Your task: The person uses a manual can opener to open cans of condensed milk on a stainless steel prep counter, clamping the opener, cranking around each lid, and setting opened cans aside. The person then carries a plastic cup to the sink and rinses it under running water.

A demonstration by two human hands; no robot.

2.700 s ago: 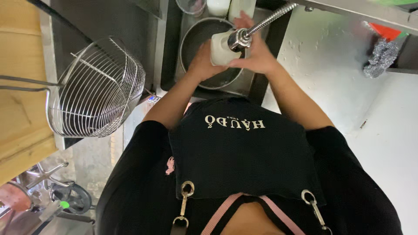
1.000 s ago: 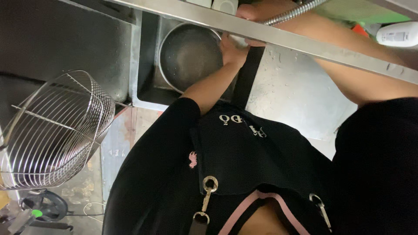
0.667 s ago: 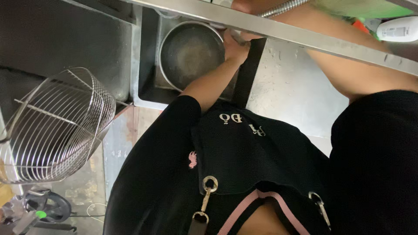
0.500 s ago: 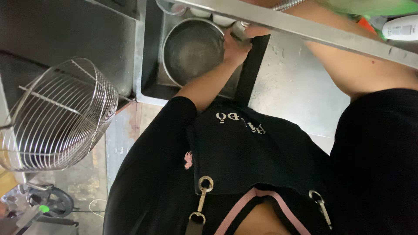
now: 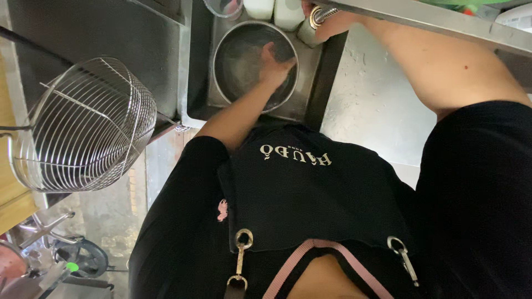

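Reaching down into the sink (image 5: 310, 105), your left hand (image 5: 274, 66) lies inside the round metal pot (image 5: 233, 61), fingers loosely spread and flat against the far inner wall, gripping nothing. The pot sits in the sink basin, wrapped all around those fingers, its rim just beyond your fingertips. Your right hand (image 5: 327, 22) is up at the top edge of the view, curled around the metal spray head (image 5: 310, 25) of the hose, whose end points down just beside the pot's rim; part of that hand is cut off by the frame and by the steel shelf edge (image 5: 421, 25), so how tightly you hold it cannot be told. Just past your left fingertips stand two white containers (image 5: 274, 10) and a clear cup (image 5: 224, 8) at the back of the sink. Well away to the left of your fingers, a wire basket (image 5: 83, 124) hangs over the dark counter (image 5: 94, 30).
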